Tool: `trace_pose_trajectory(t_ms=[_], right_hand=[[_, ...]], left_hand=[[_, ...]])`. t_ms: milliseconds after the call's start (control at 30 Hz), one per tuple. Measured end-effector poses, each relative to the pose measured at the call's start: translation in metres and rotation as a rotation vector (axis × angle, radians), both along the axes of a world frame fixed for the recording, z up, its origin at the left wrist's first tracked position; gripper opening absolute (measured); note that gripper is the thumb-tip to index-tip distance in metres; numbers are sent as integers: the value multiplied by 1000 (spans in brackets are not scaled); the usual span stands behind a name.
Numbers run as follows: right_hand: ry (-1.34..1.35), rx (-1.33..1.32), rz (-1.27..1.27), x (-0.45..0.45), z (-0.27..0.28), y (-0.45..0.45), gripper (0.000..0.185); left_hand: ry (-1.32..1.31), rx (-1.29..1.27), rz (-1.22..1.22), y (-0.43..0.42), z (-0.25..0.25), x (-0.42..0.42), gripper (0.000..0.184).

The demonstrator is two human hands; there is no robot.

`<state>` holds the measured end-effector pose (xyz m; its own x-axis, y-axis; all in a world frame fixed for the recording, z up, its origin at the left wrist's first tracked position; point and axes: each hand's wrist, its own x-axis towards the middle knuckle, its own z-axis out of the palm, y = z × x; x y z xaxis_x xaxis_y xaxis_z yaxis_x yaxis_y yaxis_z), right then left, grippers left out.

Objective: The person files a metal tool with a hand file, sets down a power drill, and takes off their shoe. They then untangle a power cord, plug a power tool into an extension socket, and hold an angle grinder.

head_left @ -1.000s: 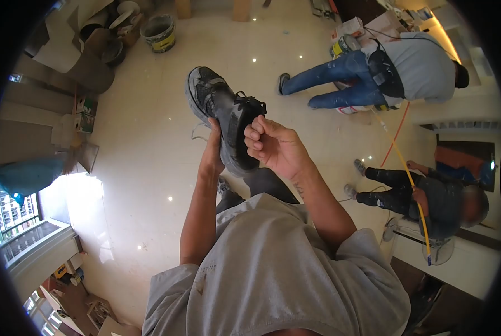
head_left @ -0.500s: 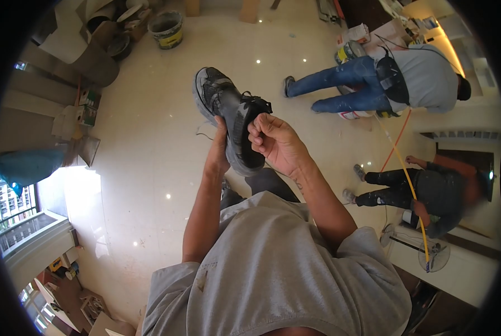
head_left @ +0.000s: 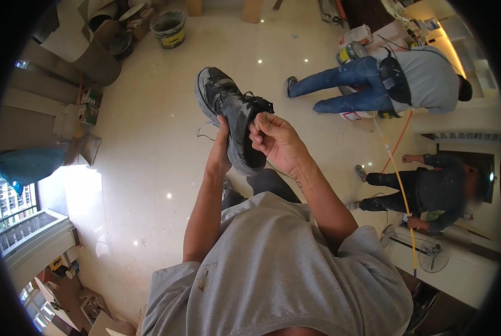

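A worn black and grey lace-up shoe [head_left: 223,101] is held up in front of me, its toe pointing away to the upper left. My left hand [head_left: 221,147] grips it along its left side, thumb up against the sole edge, the other fingers hidden behind it. At the ankle opening, my right hand [head_left: 274,137] has its fingers curled in a pinch on the shoe's collar. Exactly what part lies between those fingertips is hard to see. Dark laces [head_left: 253,101] stick up near the tongue.
A paint-stained bucket [head_left: 168,29] stands on the glossy tiled floor [head_left: 149,140]. On the right, one person [head_left: 424,78] bends over near buckets; another person [head_left: 438,190] holds a long yellow pole [head_left: 401,185]. A fan [head_left: 433,256] is close by.
The shoe and both my hands stay almost where they were. The person at the right has shifted the arms and legs, and the yellow pole's lower end has swung left.
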<state>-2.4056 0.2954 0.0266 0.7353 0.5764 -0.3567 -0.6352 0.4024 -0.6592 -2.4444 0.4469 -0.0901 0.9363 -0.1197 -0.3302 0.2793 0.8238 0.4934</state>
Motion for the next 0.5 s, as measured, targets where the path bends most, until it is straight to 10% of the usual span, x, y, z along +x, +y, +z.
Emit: trace_pose_trajectory(t_ms=[500], right_hand=[[-33, -73, -40, 4, -2, 4, 18]], left_hand=[[-53, 2, -33, 2, 0, 2, 82]])
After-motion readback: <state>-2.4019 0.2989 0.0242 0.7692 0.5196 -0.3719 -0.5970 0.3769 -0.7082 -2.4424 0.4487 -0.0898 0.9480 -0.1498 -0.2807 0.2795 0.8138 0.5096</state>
